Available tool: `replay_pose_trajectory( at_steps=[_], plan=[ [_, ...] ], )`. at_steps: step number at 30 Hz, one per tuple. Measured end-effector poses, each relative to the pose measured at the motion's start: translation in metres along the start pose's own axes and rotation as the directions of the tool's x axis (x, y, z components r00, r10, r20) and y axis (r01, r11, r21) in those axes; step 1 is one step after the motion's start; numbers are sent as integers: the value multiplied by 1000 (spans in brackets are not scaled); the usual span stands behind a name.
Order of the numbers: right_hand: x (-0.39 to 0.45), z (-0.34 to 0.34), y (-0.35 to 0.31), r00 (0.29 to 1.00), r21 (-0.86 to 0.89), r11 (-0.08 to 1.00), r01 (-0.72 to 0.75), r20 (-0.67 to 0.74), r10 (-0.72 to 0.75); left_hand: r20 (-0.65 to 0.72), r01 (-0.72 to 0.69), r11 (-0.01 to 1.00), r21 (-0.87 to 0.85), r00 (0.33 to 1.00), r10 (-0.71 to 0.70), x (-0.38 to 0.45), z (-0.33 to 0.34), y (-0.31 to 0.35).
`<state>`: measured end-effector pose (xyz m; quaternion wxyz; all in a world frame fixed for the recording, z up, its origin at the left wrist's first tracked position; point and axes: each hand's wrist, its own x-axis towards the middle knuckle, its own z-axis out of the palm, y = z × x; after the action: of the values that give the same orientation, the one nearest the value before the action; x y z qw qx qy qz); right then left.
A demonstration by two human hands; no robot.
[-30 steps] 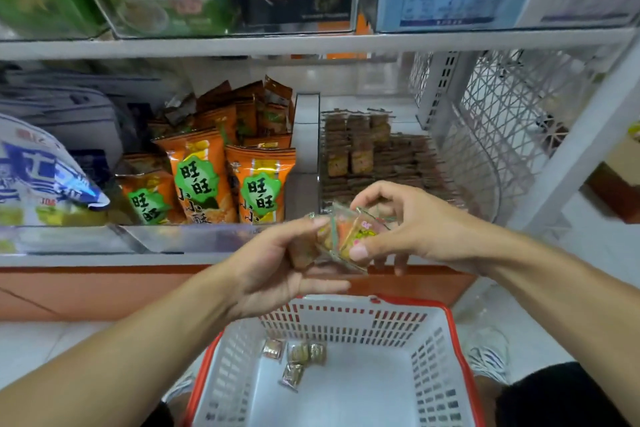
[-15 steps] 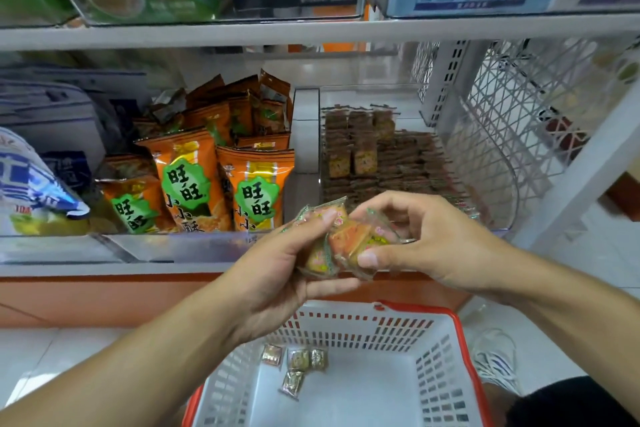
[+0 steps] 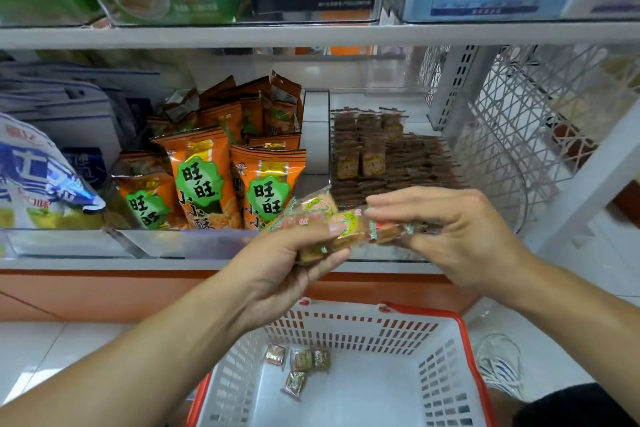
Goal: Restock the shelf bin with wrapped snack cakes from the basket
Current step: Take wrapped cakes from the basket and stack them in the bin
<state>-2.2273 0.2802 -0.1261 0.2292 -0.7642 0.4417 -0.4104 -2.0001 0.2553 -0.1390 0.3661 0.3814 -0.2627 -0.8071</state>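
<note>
On the shelf, toward its left end, a blue and white bag [image 3: 33, 173] leans at the front edge, and just to its right stand orange snack bags [image 3: 221, 180] in a clear-fronted section. In front of the shelf's front edge, the left hand [image 3: 287, 267] is raised with its thumb and fingers curled round a small bunch of wrapped snack cakes [image 3: 322, 222]; the cakes stick up and out to the right from between its thumb and fingertips. The rightmost cake of that bunch [image 3: 388, 230] reaches across to the right hand [image 3: 460, 236], whose fingers pinch its wrapper from above while the thumb sits under it, so both hands are clamped on cakes and nearly meet. Directly behind the right hand, at the right end of the shelf, the shelf bin [image 3: 519, 184] of white wire holds rows of the same brown cakes [image 3: 391, 159], stacked flat with a few standing at the back. Below the hands, near the bottom edge of the view, the basket [image 3: 460, 350], white with a red rim, sits on the floor; four more wrapped cakes [image 3: 301, 364] lie loose on its bottom near the far left corner, well apart from both hands.
</note>
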Motion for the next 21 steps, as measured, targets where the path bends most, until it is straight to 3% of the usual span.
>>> replay_pose_trajectory(
  at_steps=[3,5,7,9,11,15,21],
  plan=[
    [1,-14,2,973,21,974,-226,-36,226,-51,-137,990,31,989,138,0,-3,-1],
    [2,-18,1,936,157,928,-337,-48,348,-82,-233,966,110,967,243,-2,-4,-1],
    [2,-16,-5,899,487,779,-395,32,436,-107,-299,933,201,940,325,-3,-5,-3],
    [1,-6,-11,852,702,532,-473,209,481,-99,-327,909,258,927,362,-5,-5,-5],
    [0,7,-15,796,703,440,-558,305,523,-74,-326,910,255,932,355,-6,-1,-7],
    [0,20,-15,708,650,383,-656,354,612,-28,-305,915,264,946,323,-7,2,-8],
    [-1,14,-12,683,602,359,-713,482,549,35,-244,940,239,969,243,-7,3,-6]
  ],
)
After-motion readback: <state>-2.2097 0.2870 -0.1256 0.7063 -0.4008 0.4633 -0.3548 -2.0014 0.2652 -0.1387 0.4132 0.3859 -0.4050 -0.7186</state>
